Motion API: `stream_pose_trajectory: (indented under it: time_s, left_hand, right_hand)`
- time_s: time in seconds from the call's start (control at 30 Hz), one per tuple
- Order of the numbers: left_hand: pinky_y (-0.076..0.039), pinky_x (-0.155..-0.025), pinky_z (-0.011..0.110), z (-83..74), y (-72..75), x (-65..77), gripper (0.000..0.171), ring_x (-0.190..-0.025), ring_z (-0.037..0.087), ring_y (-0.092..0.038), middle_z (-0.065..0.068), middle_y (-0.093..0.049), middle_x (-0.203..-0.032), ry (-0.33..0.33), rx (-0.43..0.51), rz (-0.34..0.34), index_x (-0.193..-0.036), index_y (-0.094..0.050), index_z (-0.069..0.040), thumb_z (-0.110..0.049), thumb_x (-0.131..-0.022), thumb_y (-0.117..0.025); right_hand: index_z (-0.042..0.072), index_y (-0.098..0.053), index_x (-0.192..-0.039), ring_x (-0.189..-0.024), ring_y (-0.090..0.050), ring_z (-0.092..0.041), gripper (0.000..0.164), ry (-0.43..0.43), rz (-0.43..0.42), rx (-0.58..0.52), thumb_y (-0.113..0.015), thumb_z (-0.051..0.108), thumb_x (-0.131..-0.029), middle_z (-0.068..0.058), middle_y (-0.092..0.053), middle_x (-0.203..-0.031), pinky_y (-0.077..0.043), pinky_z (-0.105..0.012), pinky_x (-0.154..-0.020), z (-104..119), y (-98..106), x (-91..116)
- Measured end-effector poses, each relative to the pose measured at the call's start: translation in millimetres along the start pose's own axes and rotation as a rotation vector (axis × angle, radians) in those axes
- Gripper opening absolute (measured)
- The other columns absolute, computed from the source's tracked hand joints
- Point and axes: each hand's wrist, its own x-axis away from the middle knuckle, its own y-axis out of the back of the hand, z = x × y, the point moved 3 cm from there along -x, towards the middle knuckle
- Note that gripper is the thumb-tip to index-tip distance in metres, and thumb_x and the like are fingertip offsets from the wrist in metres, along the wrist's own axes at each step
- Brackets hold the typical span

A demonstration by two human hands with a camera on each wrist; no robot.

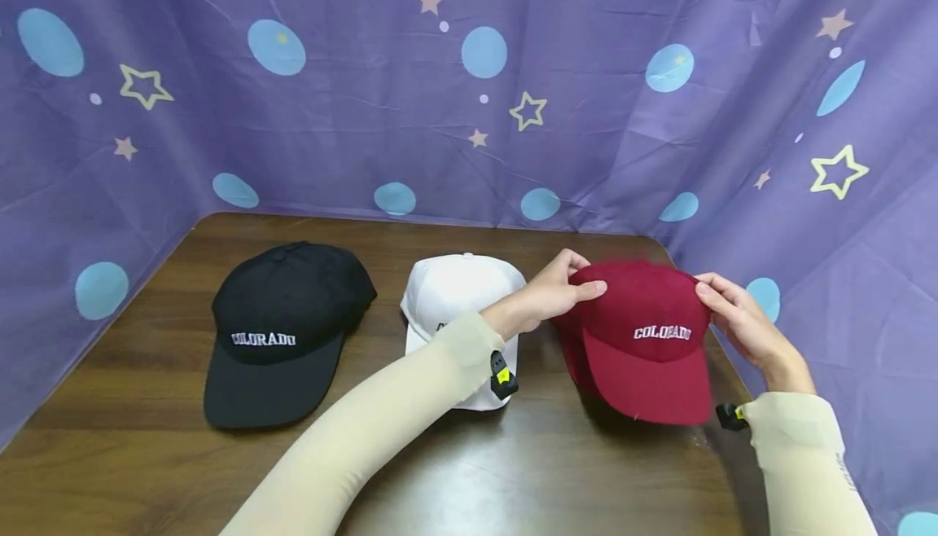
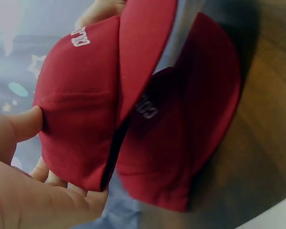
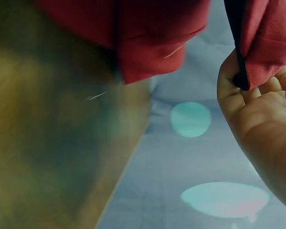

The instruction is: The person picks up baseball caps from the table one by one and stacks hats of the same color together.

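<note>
A red baseball cap point(image 1: 645, 304) with white COLORADO lettering is held up between both hands, its brim pointing toward me. My left hand point(image 1: 545, 296) pinches the left side of its crown, thumb outside and fingers tucked along the lower edge, as the left wrist view shows. On the opposite side my right hand point(image 1: 749, 331) grips the edge, fingers curled under it in the right wrist view. Below the raised cap is a second red cap point(image 2: 164, 160), also lettered, mostly hidden from the head view; a gap separates the two in the left wrist view.
A white cap point(image 1: 462, 287) stands mid-table, partly covered by my left forearm. Farther left sits a black COLORADO cap point(image 1: 289, 308), brim toward me. The brown wooden table point(image 1: 469, 471) is bordered at the back and sides by a purple star-patterned curtain point(image 1: 352, 96).
</note>
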Motion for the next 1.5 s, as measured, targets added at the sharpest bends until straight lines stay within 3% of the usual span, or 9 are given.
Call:
stream_pose_trajectory:
  time_s: [0.37, 0.53, 0.57, 0.77, 0.97, 1.23, 1.5]
  left_hand:
    - [-0.046, -0.091, 0.031, 28.2, -7.9, -7.0, 0.028, -0.102, 0.014, -0.059, 0.005, -0.064, -0.111, 0.079, -0.031, -0.028, -0.119, -0.053, -0.013, -0.025, -0.103, -0.072]
    - [-0.046, -0.101, 0.034, 35.7, -9.4, -8.8, 0.031, -0.118, 0.019, -0.056, 0.009, -0.061, -0.127, 0.086, -0.13, -0.064, -0.126, -0.055, -0.012, -0.026, -0.103, -0.071]
    - [-0.045, -0.103, 0.035, 36.6, -9.9, -9.3, 0.033, -0.123, 0.021, -0.056, 0.01, -0.06, -0.131, 0.087, -0.154, -0.072, -0.128, -0.055, -0.012, -0.027, -0.103, -0.071]
    - [-0.042, -0.113, 0.039, 41.2, -12.3, -11.0, 0.044, -0.139, 0.028, -0.049, 0.013, -0.049, -0.148, 0.117, -0.234, -0.1, -0.143, -0.053, -0.015, -0.03, -0.105, -0.069]
    - [-0.04, -0.118, 0.039, 41.5, -11.5, -12.6, 0.056, -0.145, 0.027, -0.046, 0.013, -0.048, -0.156, 0.125, -0.274, -0.053, -0.157, -0.047, -0.013, -0.033, -0.108, -0.063]
    - [-0.039, -0.12, 0.039, 42.2, -10.8, -16.5, 0.057, -0.149, 0.026, -0.045, 0.011, -0.05, -0.16, 0.133, -0.23, -0.003, -0.159, -0.045, -0.01, -0.032, -0.109, -0.06]
    - [-0.032, -0.124, 0.04, 44.6, -12.1, -21.5, 0.066, -0.156, 0.026, -0.031, 0.012, -0.034, -0.168, 0.198, -0.152, 0.028, -0.165, -0.035, -0.011, -0.031, -0.107, -0.058]
  right_hand:
    - [0.016, -0.064, -0.117, -0.081, -0.067, -0.003, 0.024, -0.137, -0.003, 0.103, -0.041, 0.011, -0.115, 0.008, -0.071, -0.096, -0.054, -0.021, -0.071, -31, 4, 2]
    - [0.015, -0.062, -0.12, -0.086, -0.069, -0.004, 0.022, -0.162, 0.006, 0.077, -0.041, 0.01, -0.115, 0.007, -0.071, -0.099, -0.056, -0.021, -0.076, -45, 2, 3]
    - [0.014, -0.061, -0.122, -0.093, -0.07, -0.005, 0.021, -0.167, 0.015, 0.067, -0.041, 0.009, -0.115, 0.006, -0.072, -0.104, -0.057, -0.023, -0.081, -48, 1, 4]
    - [0.011, -0.056, -0.13, -0.103, -0.069, -0.006, 0.019, -0.2, 0.002, 0.168, -0.044, 0.015, -0.115, 0.007, -0.07, -0.114, -0.056, -0.022, -0.089, -52, -1, 4]
    - [0.009, -0.054, -0.133, -0.106, -0.068, -0.003, 0.022, -0.225, -0.032, 0.218, -0.047, 0.021, -0.115, 0.01, -0.068, -0.116, -0.052, -0.018, -0.092, -51, -4, 1]
    - [0.014, -0.055, -0.13, -0.1, -0.071, -0.006, 0.019, -0.236, -0.053, 0.177, -0.047, 0.021, -0.115, 0.009, -0.071, -0.111, -0.054, -0.02, -0.089, -56, -4, 0]
    - [0.011, -0.054, -0.133, -0.102, -0.069, -0.002, 0.021, -0.219, -0.083, 0.198, -0.048, 0.021, -0.115, 0.011, -0.069, -0.112, -0.054, -0.02, -0.09, -53, -4, 0]
